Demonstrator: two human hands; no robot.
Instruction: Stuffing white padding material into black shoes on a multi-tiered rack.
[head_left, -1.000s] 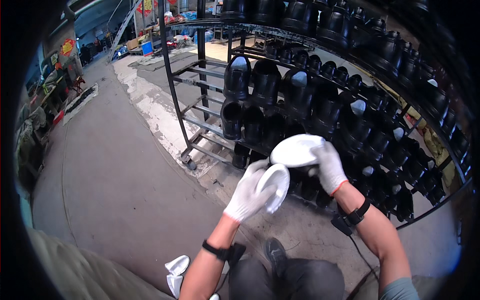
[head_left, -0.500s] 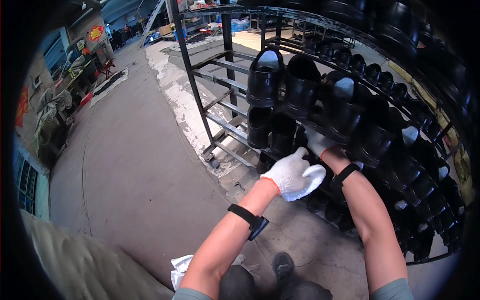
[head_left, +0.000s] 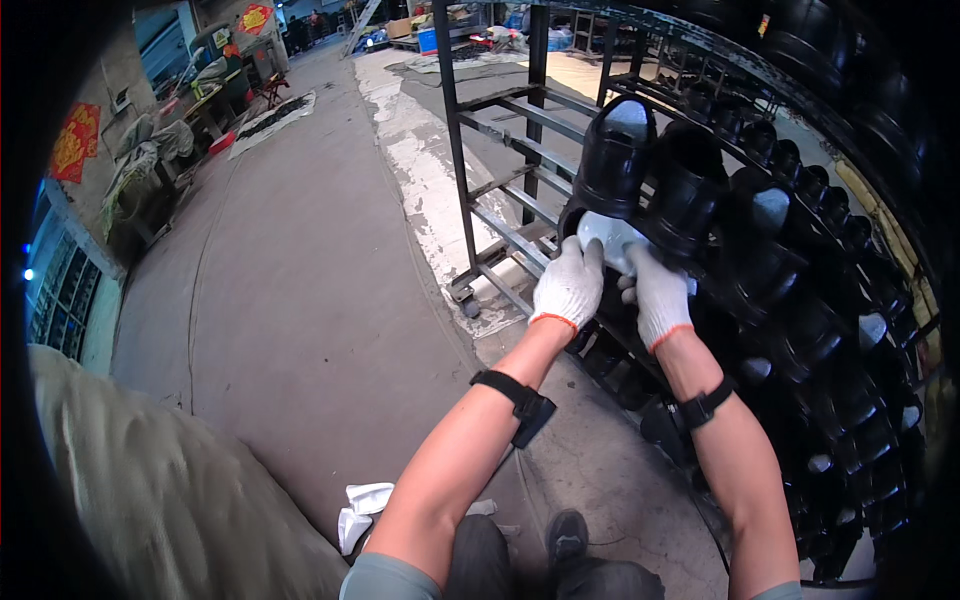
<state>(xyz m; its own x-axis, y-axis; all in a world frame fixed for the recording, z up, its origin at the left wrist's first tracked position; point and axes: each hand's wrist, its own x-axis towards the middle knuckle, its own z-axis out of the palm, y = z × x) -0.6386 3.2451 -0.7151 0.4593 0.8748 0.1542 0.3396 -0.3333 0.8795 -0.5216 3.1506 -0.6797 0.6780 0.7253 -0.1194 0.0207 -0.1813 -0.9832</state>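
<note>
White, smooth, rounded insole (head_left: 605, 232) at the mouth of a glossy black shoe (head_left: 570, 216), second row down among the visible shoes, near the row's left end. Insole tilted, partly covered by fingers; how far it sits inside the shoe cannot be told.

Left hand (head_left: 568, 290), in a white knit glove with orange cuff edge: narrow, fingertips and thumb holding the insole's lower left edge. Right hand (head_left: 660, 300), same type of glove: fingers bent, holding the insole at its right side. A small white edge (head_left: 691, 286) shows just beside the right glove; what it belongs to is unclear.

Directly above the insole, a tall glossy black shoe with pale lining (head_left: 612, 165); beside it on the right, a dark-mouthed black shoe (head_left: 685, 195). More black shoes run in rows to the right.

All on a black metal rack with bare bars (head_left: 458, 150) at its left end, small castor wheel (head_left: 467, 302) below. Black strap with a box-shaped unit (head_left: 520, 400) on the left forearm; black band (head_left: 706, 403) on the right.

Lower down, white folded pieces (head_left: 370, 497) near the left forearm; khaki cloth (head_left: 150, 470) at lower left. Grey floor (head_left: 300, 280), pale peeling strip (head_left: 415, 170). Far back, a blue box (head_left: 428, 41).
</note>
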